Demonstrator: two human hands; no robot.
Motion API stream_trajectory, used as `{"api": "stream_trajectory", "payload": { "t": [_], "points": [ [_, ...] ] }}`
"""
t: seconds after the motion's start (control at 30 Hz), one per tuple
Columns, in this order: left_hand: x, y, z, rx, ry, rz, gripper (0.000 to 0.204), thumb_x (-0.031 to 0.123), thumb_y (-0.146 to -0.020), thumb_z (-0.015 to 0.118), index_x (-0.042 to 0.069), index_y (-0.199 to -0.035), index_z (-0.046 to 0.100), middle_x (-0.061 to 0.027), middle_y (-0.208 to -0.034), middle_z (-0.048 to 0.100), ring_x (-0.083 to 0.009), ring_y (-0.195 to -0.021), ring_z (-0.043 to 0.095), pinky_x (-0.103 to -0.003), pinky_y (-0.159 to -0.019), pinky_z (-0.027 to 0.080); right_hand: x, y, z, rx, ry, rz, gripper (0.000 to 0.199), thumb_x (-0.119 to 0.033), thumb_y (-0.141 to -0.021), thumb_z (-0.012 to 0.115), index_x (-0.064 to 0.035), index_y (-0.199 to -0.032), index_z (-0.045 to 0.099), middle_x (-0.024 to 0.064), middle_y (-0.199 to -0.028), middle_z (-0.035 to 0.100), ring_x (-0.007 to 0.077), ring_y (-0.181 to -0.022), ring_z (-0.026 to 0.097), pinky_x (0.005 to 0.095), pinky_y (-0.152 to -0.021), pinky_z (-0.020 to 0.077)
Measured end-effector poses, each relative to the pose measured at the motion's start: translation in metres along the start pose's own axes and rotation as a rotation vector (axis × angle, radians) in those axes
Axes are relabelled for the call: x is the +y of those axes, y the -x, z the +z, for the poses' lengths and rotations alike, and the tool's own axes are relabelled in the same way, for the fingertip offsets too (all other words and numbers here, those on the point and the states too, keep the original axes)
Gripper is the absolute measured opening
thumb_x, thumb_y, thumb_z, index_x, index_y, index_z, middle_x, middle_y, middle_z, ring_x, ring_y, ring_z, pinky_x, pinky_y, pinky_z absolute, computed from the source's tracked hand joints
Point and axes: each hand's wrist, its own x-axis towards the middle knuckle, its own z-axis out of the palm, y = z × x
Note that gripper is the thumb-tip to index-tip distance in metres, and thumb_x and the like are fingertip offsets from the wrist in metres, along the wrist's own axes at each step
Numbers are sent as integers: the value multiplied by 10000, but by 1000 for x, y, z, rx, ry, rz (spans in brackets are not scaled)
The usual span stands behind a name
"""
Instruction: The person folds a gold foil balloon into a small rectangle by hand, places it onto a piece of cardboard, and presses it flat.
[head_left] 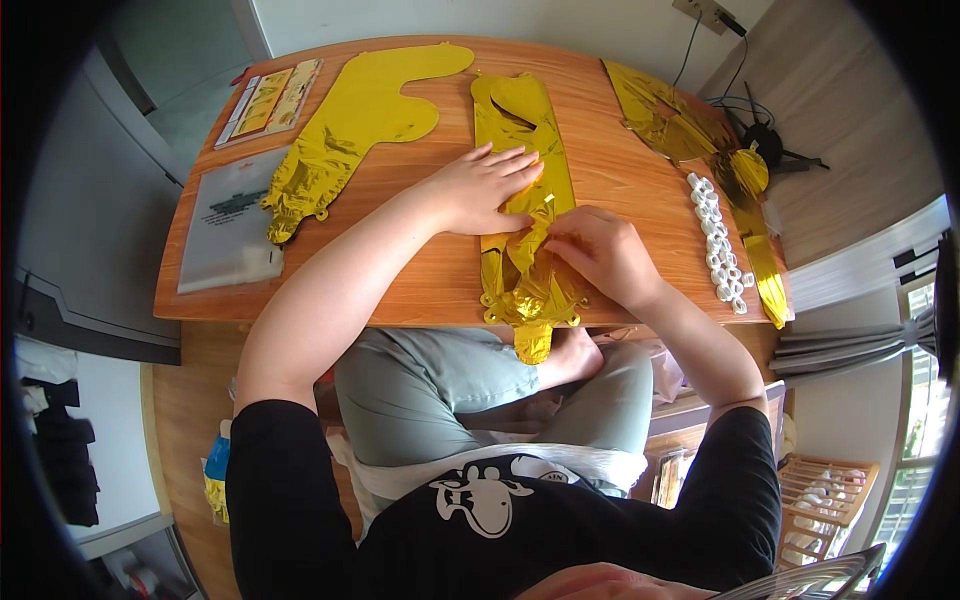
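A flattened gold foil balloon (530, 300) lies lengthwise on the wooden table in front of me, its crumpled near end hanging over the front edge. My left hand (487, 190) is laid flat across its middle with the fingers spread. Over the balloon's right edge, my right hand (605, 255) is bent with thumb and fingers together, close to the left thumb. It seems to pinch the foil, though the fingertips are partly hidden. To the left rests a second gold foil balloon (365, 110), smooth at the far end and wrinkled at the near end.
More gold foil (665, 125) stretches along the table's right side. Beside it stands a row of small white rolls (712, 235). A clear plastic bag (232, 225) and a printed packet (268, 102) lie at the left. A black stand with cables (765, 140) is at the back right.
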Motion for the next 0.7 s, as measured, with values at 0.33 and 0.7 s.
{"api": "stream_trajectory", "payload": {
  "t": [0.33, 0.7],
  "points": [
    [0, 0, 0, 26, 32, -3, 852, 574, -980, 541, 94, -1635, 282, -104, -1715, 236, -246, -1593, 184, -470, -1305, 155, -1, -10, -14, 3, 373, -155, 412, -278, -753, 874, -131, -1125, 774, 91, -1127, 735, 304, -1201, 620, 468, -1037, 459],
    [-1, -2, 4, 40, 24, 5, 843, 594, -985, 530, 83, -1621, 314, -120, -1704, 258, -254, -1590, 196, -482, -1298, 172, -11, -13, -17, -222, 468, -19, 1150, -598, -557, 937, -111, -1499, 492, 130, -1444, 562, 350, -1451, 407, 518, -1220, 299]
  ]
}}
